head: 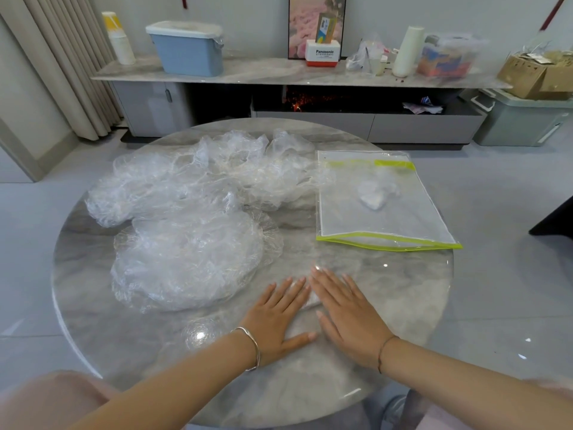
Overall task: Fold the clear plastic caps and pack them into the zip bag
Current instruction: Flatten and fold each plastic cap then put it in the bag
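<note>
Left hand (276,318) and right hand (350,318) lie flat, fingers straight, side by side near the front of the table (403,290). They grip nothing and press down on what looks like a folded cap (311,301) between them, likely to squeeze out air and set the crease. Loose caps (186,218) are heaped to the left, within easy reach. Zip bag (381,225) lies flat to the right — one small folded wad (373,195) already inside.
</note>
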{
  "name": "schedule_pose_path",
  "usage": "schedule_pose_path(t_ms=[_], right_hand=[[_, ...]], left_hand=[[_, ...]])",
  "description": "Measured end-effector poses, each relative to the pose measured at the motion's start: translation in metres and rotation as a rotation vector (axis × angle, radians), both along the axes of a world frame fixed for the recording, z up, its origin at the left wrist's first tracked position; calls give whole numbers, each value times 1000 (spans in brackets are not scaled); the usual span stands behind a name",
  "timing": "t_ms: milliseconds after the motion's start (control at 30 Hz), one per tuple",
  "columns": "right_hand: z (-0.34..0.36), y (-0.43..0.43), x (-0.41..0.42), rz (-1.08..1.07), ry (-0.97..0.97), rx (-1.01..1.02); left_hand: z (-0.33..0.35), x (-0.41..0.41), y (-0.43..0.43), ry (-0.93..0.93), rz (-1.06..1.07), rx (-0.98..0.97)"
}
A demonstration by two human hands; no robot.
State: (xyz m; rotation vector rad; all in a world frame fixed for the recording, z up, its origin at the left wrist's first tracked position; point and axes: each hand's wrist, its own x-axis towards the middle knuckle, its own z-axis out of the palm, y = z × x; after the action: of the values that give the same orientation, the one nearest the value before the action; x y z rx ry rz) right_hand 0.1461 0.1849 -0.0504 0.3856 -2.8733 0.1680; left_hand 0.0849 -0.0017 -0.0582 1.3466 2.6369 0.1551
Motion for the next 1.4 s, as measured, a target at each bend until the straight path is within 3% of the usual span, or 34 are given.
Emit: schedule_pose_path(t_ms=[133, 267, 600, 833, 1000, 1100, 1267, 1400], right_hand=[[-11, 4, 11, -79, -130, 45], [-10, 13, 6, -80, -315, 12], [-3, 18, -3, -22, -452, -53], [19, 21, 0, 130, -182, -186], [14, 20, -3, 217, -175, -117], [7, 19, -10, 224, -141, -104], [7, 10, -20, 115, -150, -274], [12, 2, -24, -133, -220, -629]], left_hand=[[-4, 0, 0, -21, 26, -37], [-2, -1, 1, -27, 17, 47], [15, -2, 3, -89, 66, -1], [41, -7, -4, -218, 99, 38], [37, -12, -10, -287, 96, 56], [34, -13, -15, -195, 24, 71], [27, -20, -16, -144, -9, 110], [24, -24, -13, -174, 159, 315]])
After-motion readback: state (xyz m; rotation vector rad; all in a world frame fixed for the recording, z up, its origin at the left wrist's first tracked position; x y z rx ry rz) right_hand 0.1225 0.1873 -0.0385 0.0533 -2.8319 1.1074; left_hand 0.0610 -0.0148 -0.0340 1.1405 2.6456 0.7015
